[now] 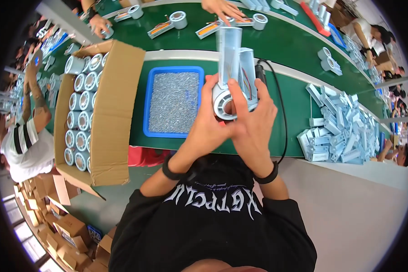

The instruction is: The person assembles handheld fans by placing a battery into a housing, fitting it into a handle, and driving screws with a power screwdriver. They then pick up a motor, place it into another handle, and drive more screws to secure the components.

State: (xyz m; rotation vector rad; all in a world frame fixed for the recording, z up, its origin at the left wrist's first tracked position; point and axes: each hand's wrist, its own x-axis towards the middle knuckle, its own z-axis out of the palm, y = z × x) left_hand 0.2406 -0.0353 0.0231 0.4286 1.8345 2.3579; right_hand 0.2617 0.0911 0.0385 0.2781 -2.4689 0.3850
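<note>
Both my hands grip a light-blue plastic housing [222, 102] with a round head and a handle pointing away from me. My left hand [207, 123] wraps the left side of the round head. My right hand [255, 124] closes round its right side, thumb across the head. A light-blue handle shell [229, 54] stands up at the left, slightly blurred. Beside it, the open handle part [248, 68] shows thin wires inside. How the two pieces meet is hidden behind my fingers.
Left of my hands lies a blue tray [146, 104] of small metal screws. Farther left stands a cardboard box [118, 113] of round housings. A heap of light-blue handle shells [337, 127] lies at right. A black corded tool [260, 75] is near my right hand. Other people's hands [222, 8] work across the green conveyor [195, 38].
</note>
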